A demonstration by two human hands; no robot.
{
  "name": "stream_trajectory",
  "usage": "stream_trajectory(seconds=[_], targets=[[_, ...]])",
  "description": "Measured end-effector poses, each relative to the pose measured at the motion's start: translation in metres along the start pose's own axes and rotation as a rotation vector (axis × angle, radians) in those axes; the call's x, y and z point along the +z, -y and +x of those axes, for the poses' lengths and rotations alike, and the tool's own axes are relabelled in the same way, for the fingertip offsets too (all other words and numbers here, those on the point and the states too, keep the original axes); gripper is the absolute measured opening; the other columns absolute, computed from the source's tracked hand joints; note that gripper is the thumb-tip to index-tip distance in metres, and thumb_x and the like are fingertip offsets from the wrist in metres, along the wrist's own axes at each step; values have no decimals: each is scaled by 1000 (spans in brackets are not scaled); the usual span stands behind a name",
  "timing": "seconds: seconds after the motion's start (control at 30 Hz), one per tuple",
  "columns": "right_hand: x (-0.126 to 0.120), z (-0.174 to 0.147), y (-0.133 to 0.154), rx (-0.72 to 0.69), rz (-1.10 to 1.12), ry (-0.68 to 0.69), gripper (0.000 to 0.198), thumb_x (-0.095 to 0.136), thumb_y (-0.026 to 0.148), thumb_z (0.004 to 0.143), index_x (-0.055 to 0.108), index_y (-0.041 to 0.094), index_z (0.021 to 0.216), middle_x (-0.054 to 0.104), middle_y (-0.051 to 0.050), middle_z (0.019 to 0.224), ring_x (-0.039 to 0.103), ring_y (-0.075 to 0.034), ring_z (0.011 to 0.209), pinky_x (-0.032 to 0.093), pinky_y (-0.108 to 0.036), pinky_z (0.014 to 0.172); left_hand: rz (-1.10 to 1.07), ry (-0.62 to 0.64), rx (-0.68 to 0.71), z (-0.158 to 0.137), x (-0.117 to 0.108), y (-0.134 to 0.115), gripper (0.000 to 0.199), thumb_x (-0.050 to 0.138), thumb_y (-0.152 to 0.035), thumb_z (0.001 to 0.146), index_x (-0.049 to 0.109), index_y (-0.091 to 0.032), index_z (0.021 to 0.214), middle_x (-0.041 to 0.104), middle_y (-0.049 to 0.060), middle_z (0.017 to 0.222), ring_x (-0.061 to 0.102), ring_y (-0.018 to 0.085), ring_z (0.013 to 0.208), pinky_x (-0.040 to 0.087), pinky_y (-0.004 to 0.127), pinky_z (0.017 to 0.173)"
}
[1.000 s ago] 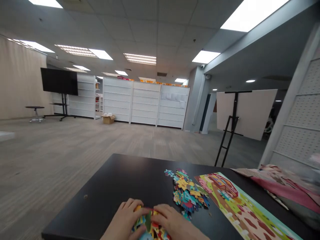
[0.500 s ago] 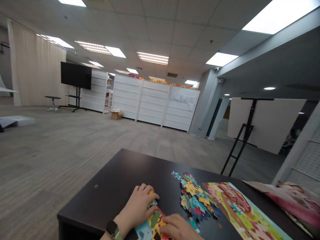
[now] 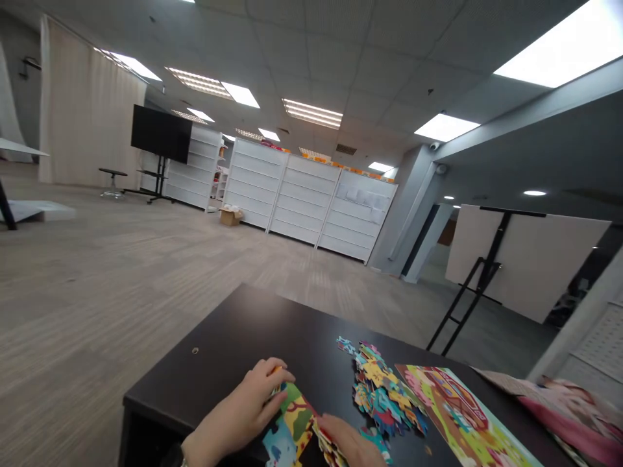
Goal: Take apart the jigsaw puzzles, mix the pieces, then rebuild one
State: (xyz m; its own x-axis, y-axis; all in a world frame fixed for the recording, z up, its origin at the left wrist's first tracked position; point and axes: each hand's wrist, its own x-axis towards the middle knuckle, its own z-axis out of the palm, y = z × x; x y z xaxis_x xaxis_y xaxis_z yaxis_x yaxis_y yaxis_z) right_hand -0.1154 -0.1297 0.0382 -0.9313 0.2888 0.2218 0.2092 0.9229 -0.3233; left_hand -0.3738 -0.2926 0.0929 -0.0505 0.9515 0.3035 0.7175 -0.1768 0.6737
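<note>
Left hand (image 3: 253,403) moved left, half-curled at puzzle pieces (image 3: 298,418) opposite right hand (image 3: 348,442); grips unclear.

Here, lower centre: dark tabletop (image 3: 265,318), smooth, faint sheen! Lower right, puzzle pieces (image 3: 377,375), printed card by look. Upper left, matt cloth curtain (image 3: 92,117).

Puzzle section (image 3: 300,420) green, blue, yellow, red; loose pieces (image 3: 381,394) yellow, blue; table (image 3: 272,337) black.
</note>
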Motion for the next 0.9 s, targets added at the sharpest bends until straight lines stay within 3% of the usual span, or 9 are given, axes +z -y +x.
stream_trajectory(seconds=[0.1,0.2,0.3,0.43,0.53,0.6,0.7,0.8,0.9], targets=[[16,10,-10,-34,-70,-187,66,58,12,78,56,22,143,65,-11,137,65,-27,122,53,-33,103,58,56,56,-7,6,-10,19,49,-29,101,59,-36,116,53,0,132,49,21,124,39,38,108],[32,23,-15,-121,-83,-308,69,56,11,76,53,19,144,64,-13,138,63,-28,125,53,-38,105,313,185,127,0,30,-3,16,67,-25,91,63,-32,105,60,1,127,56,26,115,43,39,98],[28,36,-7,-136,-34,-197,67,60,17,73,56,17,140,63,-16,139,62,-29,127,52,-40,106,466,207,171,11,47,12,21,72,-21,85,65,-32,101,65,2,123,60,29,110,44,37,91],[4,42,8,6,44,-51,74,61,16,64,57,12,138,60,-19,141,59,-32,130,48,-43,110,233,231,181,8,32,11,16,67,-36,91,66,-35,107,65,0,127,61,26,116,46,35,99],[-9,40,12,93,121,-135,74,56,12,61,59,14,135,63,-16,138,60,-29,128,48,-40,110,-49,80,132,0,15,0,20,53,-40,97,63,-33,114,67,0,125,61,21,116,45,30,104],[-10,39,13,120,153,-212,72,53,10,63,59,17,134,65,-14,136,62,-27,126,49,-40,109,-163,-4,129,-1,11,-1,24,47,-40,98,62,-31,114,70,0,117,64,20,108,49,27,98],[-6,43,15,72,138,-171,69,58,12,67,57,17,136,62,-14,140,58,-28,130,47,-39,110,-213,-75,99,6,12,12,29,42,-42,101,60,-28,120,71,2,112,66,20,104,52,28,94],[2,55,17,-36,17,-45,66,72,25,73,55,20,137,57,-15,146,53,-33,135,44,-46,112,-93,-134,48,15,15,23,37,42,-32,101,51,-31,136,61,4,136,56,21,127,43,35,111],[10,64,19,-173,-105,-37,42,65,27,89,57,27,131,64,-9,138,61,-27,126,46,-44,110,130,-13,41,19,13,17,38,47,-21,95,59,-34,128,53,3,146,46,24,137,37,44,116]])
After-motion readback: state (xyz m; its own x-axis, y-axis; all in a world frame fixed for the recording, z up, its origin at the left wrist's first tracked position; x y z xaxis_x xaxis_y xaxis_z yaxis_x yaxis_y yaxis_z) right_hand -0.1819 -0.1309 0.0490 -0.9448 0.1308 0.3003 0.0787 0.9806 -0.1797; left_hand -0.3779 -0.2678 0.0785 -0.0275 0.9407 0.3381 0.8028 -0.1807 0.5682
